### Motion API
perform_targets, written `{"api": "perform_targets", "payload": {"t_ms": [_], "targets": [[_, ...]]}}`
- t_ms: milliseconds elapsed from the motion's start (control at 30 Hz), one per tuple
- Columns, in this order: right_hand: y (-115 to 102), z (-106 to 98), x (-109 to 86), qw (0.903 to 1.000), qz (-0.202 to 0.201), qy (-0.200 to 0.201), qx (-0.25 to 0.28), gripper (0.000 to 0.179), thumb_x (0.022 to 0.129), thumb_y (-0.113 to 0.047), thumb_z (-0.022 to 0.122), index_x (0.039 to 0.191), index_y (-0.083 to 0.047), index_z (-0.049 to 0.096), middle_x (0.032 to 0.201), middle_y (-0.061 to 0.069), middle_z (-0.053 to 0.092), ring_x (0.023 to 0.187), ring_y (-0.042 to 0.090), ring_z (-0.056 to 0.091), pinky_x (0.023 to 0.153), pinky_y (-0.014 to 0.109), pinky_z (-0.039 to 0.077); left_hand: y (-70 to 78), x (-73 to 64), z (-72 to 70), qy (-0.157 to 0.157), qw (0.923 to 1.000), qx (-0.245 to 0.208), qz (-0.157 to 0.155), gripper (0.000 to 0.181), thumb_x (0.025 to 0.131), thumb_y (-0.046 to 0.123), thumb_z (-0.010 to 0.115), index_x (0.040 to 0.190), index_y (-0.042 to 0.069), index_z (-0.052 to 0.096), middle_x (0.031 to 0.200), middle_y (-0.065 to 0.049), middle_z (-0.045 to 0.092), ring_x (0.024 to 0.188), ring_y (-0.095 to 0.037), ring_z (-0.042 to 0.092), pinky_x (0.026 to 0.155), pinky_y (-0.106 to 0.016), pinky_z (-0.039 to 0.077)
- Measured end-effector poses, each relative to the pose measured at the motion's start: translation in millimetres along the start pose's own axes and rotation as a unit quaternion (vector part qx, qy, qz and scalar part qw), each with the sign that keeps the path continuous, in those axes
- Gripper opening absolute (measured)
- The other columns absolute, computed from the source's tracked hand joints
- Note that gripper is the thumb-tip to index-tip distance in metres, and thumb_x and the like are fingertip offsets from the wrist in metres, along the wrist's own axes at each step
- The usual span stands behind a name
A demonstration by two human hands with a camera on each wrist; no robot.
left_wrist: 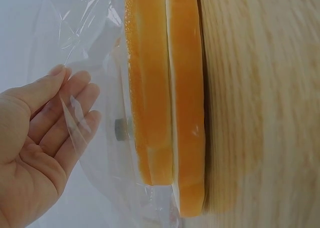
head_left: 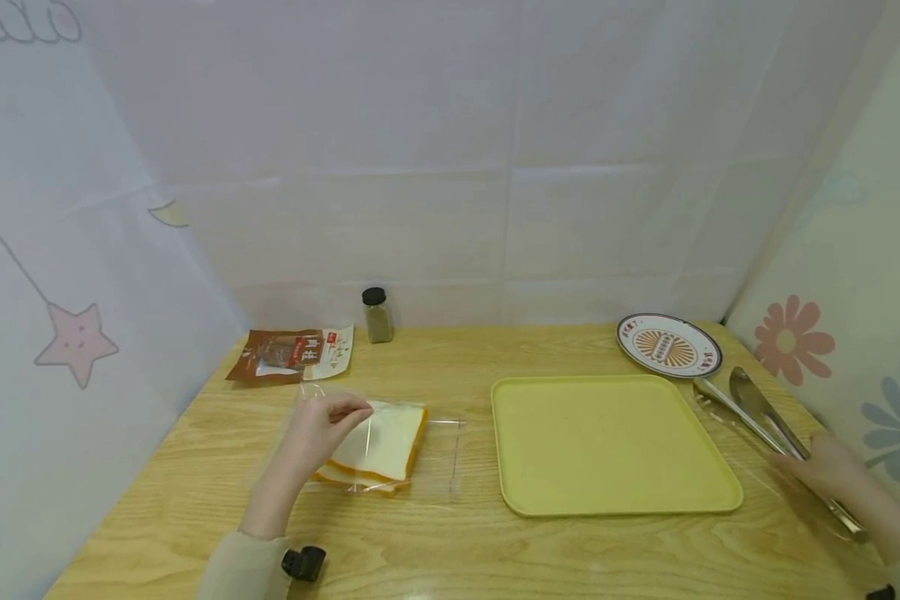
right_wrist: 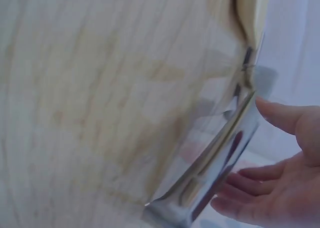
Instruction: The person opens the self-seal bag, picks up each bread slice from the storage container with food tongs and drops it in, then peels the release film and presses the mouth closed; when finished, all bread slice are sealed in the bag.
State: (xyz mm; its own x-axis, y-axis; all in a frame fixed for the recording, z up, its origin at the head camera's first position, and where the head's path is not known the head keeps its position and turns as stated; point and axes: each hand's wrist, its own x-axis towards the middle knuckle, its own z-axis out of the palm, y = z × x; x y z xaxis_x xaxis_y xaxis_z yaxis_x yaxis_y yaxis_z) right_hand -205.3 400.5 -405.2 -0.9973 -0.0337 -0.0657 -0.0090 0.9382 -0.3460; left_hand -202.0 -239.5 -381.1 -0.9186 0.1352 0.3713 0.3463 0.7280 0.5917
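At the left hand [head_left: 326,425] we see thin, glossy, creased plastic film [head_left: 438,458] around bread slices [head_left: 382,442], whose faces look matt and whose crusts [left_wrist: 150,87] look smooth with a faint sheen. At the right hand [head_left: 825,467] we find tongs [head_left: 767,413] of shiny, smooth metal, and to its left a matt, plastic-looking tray [head_left: 615,446]. Below both hands we see the table's [head_left: 390,550] smooth, wood-grained surface.

Two bread slices [head_left: 393,433], one clear wrapper [head_left: 437,467] @9 o'clock; one pouch [head_left: 292,357] @10; one jar [head_left: 378,321] @11; one plate [head_left: 667,347] @2; one tray [head_left: 607,446], one tongs [head_left: 755,403] @3.
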Motion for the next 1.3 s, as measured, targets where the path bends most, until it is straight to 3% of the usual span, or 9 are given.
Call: {"api": "perform_targets", "payload": {"t_ms": [133, 200, 267, 433, 567, 833, 1067, 1133, 1300], "targets": [[-23, -4, -1.3, 0.9964, -0.019, 0.082, -0.006, 0.067, 0.089, -0.033, 0.061, 0.106, 0.029, 0.042, 0.093, 0.048, 0.05, 0.081, 0.059, 0.052, 0.066, 0.056, 0.049, -1.0, -0.1, -0.2, -0.009, 0.9999, -0.001, -0.01, 0.011, 0.087, 0.012, 0.066, 0.093, 0.007, 0.074, 0.091, -0.007, 0.073, 0.083, -0.021, 0.07, 0.072, -0.028, 0.059], [-39, -3, -2.2, 0.9926, -0.034, 0.117, 0.007, 0.062, 0.09, -0.028, 0.061, 0.112, 0.027, 0.041, 0.1, 0.05, 0.048, 0.087, 0.061, 0.05, 0.067, 0.058, 0.047, -0.9, -0.5, -0.5, -0.012, 0.9998, -0.001, -0.013, 0.011, 0.087, 0.012, 0.066, 0.094, 0.007, 0.074, 0.091, -0.007, 0.073, 0.084, -0.021, 0.07, 0.072, -0.029, 0.059], [-60, -1, -4.8, 0.9906, -0.044, 0.125, 0.035, 0.06, 0.092, -0.026, 0.058, 0.117, 0.026, 0.039, 0.106, 0.049, 0.046, 0.092, 0.06, 0.048, 0.072, 0.06, 0.046, -0.3, -1.2, -0.7, -0.011, 0.9998, -0.003, -0.013, 0.011, 0.087, 0.012, 0.066, 0.093, 0.007, 0.074, 0.091, -0.007, 0.073, 0.083, -0.021, 0.07, 0.072, -0.029, 0.059], [-123, 12, -16.6, 0.9855, -0.072, 0.093, 0.123, 0.066, 0.098, -0.029, 0.051, 0.129, 0.025, 0.031, 0.126, 0.047, 0.038, 0.113, 0.06, 0.039, 0.09, 0.067, 0.038, 1.9, -1.7, -1.5, -0.004, 1.0, -0.007, -0.001, 0.009, 0.086, 0.01, 0.067, 0.091, 0.007, 0.074, 0.089, -0.008, 0.073, 0.081, -0.021, 0.07, 0.07, -0.03, 0.059], [-168, 27, -22.6, 0.9753, -0.113, 0.065, 0.178, 0.059, 0.097, -0.028, 0.053, 0.131, 0.018, 0.036, 0.128, 0.04, 0.044, 0.118, 0.053, 0.044, 0.096, 0.062, 0.042, 1.5, -0.1, -2.0, -0.008, 0.9999, -0.007, 0.0, 0.009, 0.086, 0.012, 0.068, 0.09, 0.008, 0.074, 0.09, -0.008, 0.073, 0.082, -0.021, 0.07, 0.071, -0.03, 0.059], [-238, 61, -27.8, 0.9512, -0.175, -0.03, 0.253, 0.041, 0.094, -0.023, 0.059, 0.119, 0.009, 0.056, 0.111, 0.021, 0.065, 0.101, 0.033, 0.063, 0.084, 0.042, 0.056, -2.1, 3.1, -1.8, -0.019, 0.9997, -0.012, -0.003, 0.011, 0.087, 0.013, 0.067, 0.092, 0.006, 0.074, 0.093, -0.01, 0.073, 0.085, -0.022, 0.07, 0.073, -0.03, 0.059], [-282, 94, -29.9, 0.9205, -0.214, -0.139, 0.296, 0.037, 0.095, -0.025, 0.057, 0.113, 0.007, 0.061, 0.105, 0.014, 0.067, 0.096, 0.028, 0.064, 0.081, 0.044, 0.055, -2.9, 0.9, -3.1, -0.018, 0.9998, -0.012, -0.002, 0.01, 0.087, 0.012, 0.067, 0.091, 0.007, 0.074, 0.093, -0.009, 0.073, 0.085, -0.022, 0.07, 0.073, -0.029, 0.059], [-291, 99, -31.9, 0.9147, -0.223, -0.141, 0.306, 0.035, 0.095, -0.023, 0.057, 0.111, 0.008, 0.061, 0.103, 0.016, 0.067, 0.094, 0.029, 0.064, 0.081, 0.045, 0.055, -3.6, 0.7, -2.6, -0.022, 0.9997, -0.007, -0.005, 0.01, 0.087, 0.013, 0.067, 0.092, 0.007, 0.074, 0.093, -0.008, 0.073, 0.085, -0.022, 0.07, 0.073, -0.028, 0.059], [-311, 98, -40.1, 0.9116, -0.233, -0.091, 0.326, 0.035, 0.095, -0.021, 0.057, 0.113, 0.008, 0.06, 0.11, 0.022, 0.064, 0.099, 0.032, 0.063, 0.082, 0.04, 0.057, -2.8, 0.2, -2.0, -0.029, 0.9995, -0.008, -0.011, 0.011, 0.088, 0.013, 0.066, 0.093, 0.007, 0.074, 0.094, -0.009, 0.073, 0.086, -0.022, 0.07, 0.073, -0.028, 0.059]]}}
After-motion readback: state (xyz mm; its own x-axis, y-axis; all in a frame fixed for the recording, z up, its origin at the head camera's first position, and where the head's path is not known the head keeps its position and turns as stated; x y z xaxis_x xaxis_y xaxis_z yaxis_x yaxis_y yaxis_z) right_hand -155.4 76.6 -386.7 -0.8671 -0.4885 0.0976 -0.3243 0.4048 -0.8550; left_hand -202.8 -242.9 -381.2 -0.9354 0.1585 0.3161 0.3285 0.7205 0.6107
